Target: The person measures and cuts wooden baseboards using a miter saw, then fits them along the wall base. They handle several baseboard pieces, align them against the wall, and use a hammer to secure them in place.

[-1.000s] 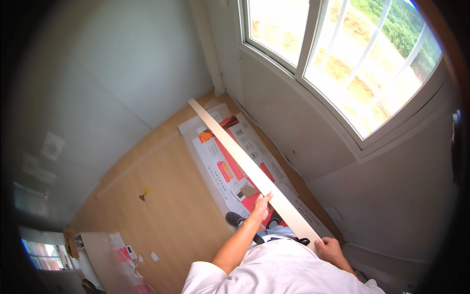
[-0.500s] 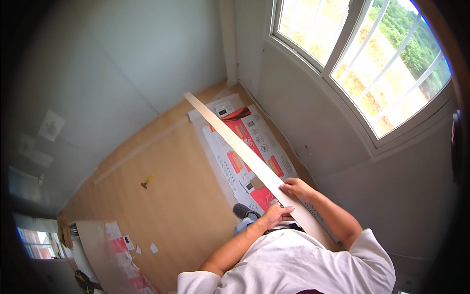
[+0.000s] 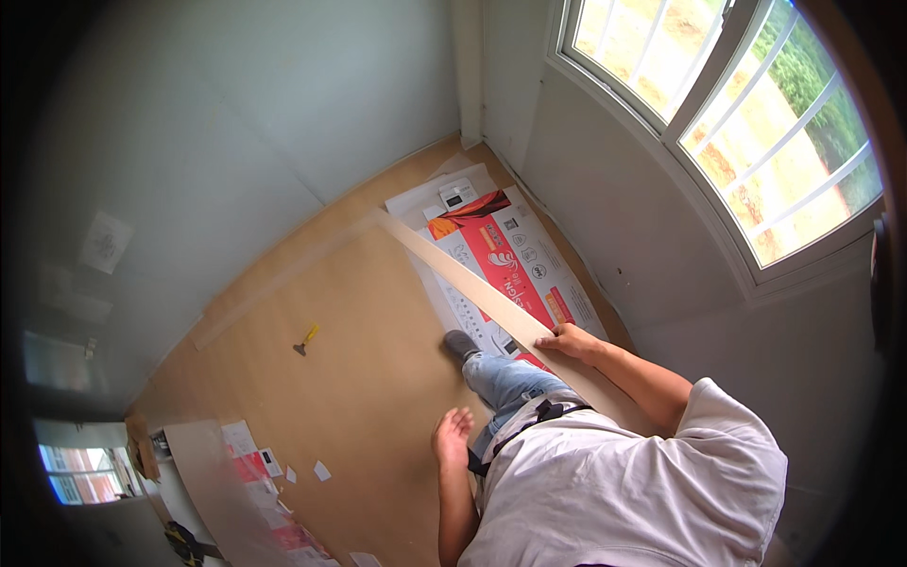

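- While your right hand [image 3: 570, 343] gripped the long pale strip [image 3: 472, 283] at four o'clock from the view's centre, thumb on its face and fingers closed at its edge, your left hand [image 3: 453, 435] was off it at six o'clock, empty, fingers loosely spread near your thigh.
- The strip ran from your right side at about four o'clock to a far end between ten and eleven; whether that end touched the floor [image 3: 368, 416], you could not tell.
- The handling looked partway along: you had the strip up in one hand, and it was not yet let go or laid flat.
- At two o'clock the printed sheet [image 3: 559, 269], white and red, lay partly covered by the strip.
- Your shoe [image 3: 460, 343], at six o'clock, stood close to the strip and could have got in its way.
- Your right forearm [image 3: 638, 378] hid some of the strip's near part.
- At eight o'clock a yellow-handled scraper [image 3: 306, 340] lay well apart from the strip; at seven were paper scraps [image 3: 322, 471].
- Walls [image 3: 283, 113] at ten o'clock and below the window [image 3: 652, 47] at two bounded the corner, limiting any wide swing.
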Action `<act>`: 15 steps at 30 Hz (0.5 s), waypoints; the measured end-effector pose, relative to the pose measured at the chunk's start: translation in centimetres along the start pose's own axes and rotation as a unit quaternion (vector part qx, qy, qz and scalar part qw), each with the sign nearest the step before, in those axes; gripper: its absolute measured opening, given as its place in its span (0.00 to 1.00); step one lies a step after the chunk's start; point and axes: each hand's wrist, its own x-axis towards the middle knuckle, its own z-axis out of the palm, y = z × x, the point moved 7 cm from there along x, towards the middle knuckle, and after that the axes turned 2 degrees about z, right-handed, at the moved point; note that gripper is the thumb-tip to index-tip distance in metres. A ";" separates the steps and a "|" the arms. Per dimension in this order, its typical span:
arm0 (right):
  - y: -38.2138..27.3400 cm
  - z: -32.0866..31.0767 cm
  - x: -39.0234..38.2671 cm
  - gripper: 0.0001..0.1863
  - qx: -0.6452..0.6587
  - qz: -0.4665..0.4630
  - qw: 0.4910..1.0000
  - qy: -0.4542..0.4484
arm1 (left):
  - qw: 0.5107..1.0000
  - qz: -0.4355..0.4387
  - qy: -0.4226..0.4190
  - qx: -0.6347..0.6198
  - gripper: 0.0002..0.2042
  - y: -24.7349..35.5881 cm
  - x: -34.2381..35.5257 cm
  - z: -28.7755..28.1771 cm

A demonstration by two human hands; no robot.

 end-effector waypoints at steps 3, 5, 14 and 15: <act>-2.6 0.4 1.5 0.33 -0.073 0.002 0.997 0.012 | 0.990 0.024 0.135 -0.022 0.16 3.4 0.9 -9.7; -3.1 1.6 4.4 0.33 -0.083 -0.006 0.997 0.003 | 0.978 0.024 0.207 -0.008 0.16 6.1 1.5 -14.5; -13.7 8.2 13.0 0.33 -0.117 -0.020 0.992 -0.047 | 0.935 0.059 0.160 0.310 0.09 16.3 4.3 -15.4; -14.5 9.3 14.3 0.32 -0.125 -0.028 0.991 -0.044 | 0.919 0.036 0.159 0.358 0.10 16.9 4.3 -16.2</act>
